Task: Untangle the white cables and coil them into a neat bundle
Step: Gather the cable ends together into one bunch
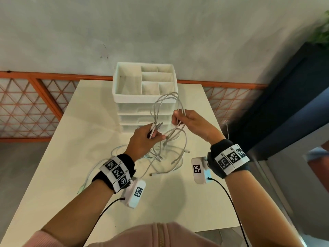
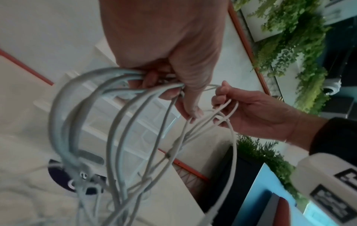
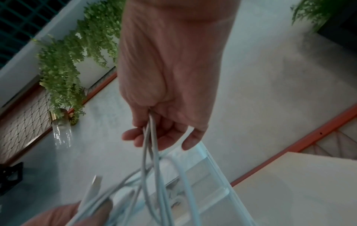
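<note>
Several white cables [image 1: 164, 104] loop in the air above the table between both hands. My left hand [image 1: 147, 136] grips a bunch of cable strands and plug ends, raised in front of the drawer unit. My right hand [image 1: 179, 118] holds the looped strands a little higher and to the right. In the left wrist view the left hand [image 2: 172, 85] clutches several arcs of cable [image 2: 115, 122], and the right hand [image 2: 228, 105] pinches strands beside it. The right wrist view has the right hand [image 3: 154, 134] curled round cable strands [image 3: 152, 160]. More tangled cable [image 1: 165, 157] lies on the table below.
A white drawer unit [image 1: 145, 94] with an open compartment tray on top stands at the table's far middle. The cream table [image 1: 62, 166] ends at a near edge and a right edge. An orange lattice fence [image 1: 26, 104] runs behind, and a dark panel [image 1: 284, 104] stands to the right.
</note>
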{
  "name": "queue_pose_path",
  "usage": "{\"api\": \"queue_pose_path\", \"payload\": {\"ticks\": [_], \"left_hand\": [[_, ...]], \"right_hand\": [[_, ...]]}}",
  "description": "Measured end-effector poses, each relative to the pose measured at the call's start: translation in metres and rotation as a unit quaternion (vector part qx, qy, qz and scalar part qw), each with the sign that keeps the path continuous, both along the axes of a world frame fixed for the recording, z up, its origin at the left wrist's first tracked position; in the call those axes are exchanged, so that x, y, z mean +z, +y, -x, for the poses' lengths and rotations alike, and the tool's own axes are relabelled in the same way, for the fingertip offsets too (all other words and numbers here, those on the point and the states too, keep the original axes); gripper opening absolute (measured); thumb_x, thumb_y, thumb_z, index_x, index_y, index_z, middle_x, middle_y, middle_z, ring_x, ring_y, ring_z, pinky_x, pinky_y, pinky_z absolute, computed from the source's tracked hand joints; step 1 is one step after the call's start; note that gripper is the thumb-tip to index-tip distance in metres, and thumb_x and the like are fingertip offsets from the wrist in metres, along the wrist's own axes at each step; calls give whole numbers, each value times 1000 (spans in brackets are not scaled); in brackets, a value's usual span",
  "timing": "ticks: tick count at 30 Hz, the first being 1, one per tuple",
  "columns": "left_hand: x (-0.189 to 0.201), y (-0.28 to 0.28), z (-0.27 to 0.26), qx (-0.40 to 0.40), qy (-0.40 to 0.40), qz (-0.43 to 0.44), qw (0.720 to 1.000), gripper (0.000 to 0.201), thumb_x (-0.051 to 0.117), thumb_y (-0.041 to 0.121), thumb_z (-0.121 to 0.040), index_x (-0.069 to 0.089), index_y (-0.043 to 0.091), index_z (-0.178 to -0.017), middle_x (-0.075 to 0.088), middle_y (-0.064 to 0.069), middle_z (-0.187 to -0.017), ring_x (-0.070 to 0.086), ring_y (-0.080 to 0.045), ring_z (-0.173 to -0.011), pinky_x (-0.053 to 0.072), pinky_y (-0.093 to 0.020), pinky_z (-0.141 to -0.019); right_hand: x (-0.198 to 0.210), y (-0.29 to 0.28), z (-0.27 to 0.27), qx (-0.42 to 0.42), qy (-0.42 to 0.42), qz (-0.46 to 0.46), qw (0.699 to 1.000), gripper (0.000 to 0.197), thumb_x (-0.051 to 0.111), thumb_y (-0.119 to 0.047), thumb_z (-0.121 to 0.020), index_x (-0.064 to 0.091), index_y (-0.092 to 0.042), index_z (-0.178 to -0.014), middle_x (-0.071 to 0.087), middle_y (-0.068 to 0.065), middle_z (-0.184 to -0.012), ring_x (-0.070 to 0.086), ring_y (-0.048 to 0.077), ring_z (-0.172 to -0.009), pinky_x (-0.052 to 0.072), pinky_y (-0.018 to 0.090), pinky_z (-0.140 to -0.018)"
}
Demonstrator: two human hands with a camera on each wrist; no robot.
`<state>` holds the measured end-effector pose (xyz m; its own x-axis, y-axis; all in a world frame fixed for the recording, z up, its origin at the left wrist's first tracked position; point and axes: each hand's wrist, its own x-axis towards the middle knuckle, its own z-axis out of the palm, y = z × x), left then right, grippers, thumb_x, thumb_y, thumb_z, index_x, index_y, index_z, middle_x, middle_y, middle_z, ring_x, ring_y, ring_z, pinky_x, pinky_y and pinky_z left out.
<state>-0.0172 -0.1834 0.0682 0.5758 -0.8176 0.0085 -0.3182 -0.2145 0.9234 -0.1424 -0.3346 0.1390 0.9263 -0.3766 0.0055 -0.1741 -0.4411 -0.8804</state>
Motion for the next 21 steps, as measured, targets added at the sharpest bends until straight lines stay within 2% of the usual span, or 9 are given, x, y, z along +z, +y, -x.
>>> {"api": "queue_pose_path", "payload": {"ticks": [3,5,7,10,12,14,17,19,21], "left_hand": [[-3,7,-9,21,-95,-91,991,40,72,31,-80,39,28,-58,59,4,-71,56,-22,-80,38,-32,-69],[-4,15,-16,31,-154,-153,976,38,69,33,-81,37,29,-60,57,3,-77,54,-22,-82,34,-30,-68],[-8,22,-23,32,-171,-189,966,42,71,35,-79,35,25,-60,57,0,-77,55,-23,-79,34,-30,-66],[-10,28,-31,38,-152,-186,970,46,76,45,-73,39,21,-60,59,0,-71,56,-19,-69,33,-29,-59],[-7,32,-35,48,-154,-182,970,45,72,55,-71,45,20,-63,53,5,-71,53,-13,-68,34,-27,-60],[-4,38,-37,58,-168,-170,969,48,61,66,-74,51,19,-67,53,4,-76,55,-15,-74,36,-29,-66],[3,51,-40,92,-164,-132,973,57,36,67,-87,62,19,-70,60,5,-78,57,-16,-77,35,-29,-69],[6,60,-41,126,-152,-98,975,56,37,61,-92,63,18,-66,60,8,-66,57,-12,-69,35,-29,-67],[8,67,-42,120,-140,-68,980,56,42,57,-92,62,15,-61,55,6,-53,51,-10,-55,38,-26,-62]], "right_hand": [[5,-17,6,-95,-22,41,994,39,32,-27,-103,52,-18,-71,55,-3,-71,55,0,-69,41,16,-78],[6,-31,14,-150,-50,13,987,37,34,-29,-103,47,-17,-71,52,-1,-66,60,9,-63,46,28,-78],[6,-43,21,-178,-79,3,981,31,38,-28,-102,47,-14,-75,45,-1,-66,57,6,-50,51,30,-67],[2,-52,27,-193,-30,76,978,27,48,-30,-98,53,-5,-89,45,0,-65,46,1,-42,44,16,-48],[-8,-55,33,-168,20,109,980,34,56,-38,-92,56,-4,-90,45,2,-65,44,6,-53,38,22,-54],[-23,-53,43,-149,60,98,982,47,59,-57,-83,62,-10,-84,49,13,-69,47,16,-64,38,30,-64],[-47,-47,56,-170,90,51,980,75,40,-84,-71,69,-15,-67,47,17,-74,47,21,-69,39,33,-73],[-65,-47,63,-183,130,28,974,81,37,-85,-74,69,-13,-57,45,15,-71,47,23,-69,38,33,-74],[-79,-47,70,-176,192,22,965,69,50,-70,-80,64,-12,-47,42,11,-60,46,21,-62,38,32,-70]]}}
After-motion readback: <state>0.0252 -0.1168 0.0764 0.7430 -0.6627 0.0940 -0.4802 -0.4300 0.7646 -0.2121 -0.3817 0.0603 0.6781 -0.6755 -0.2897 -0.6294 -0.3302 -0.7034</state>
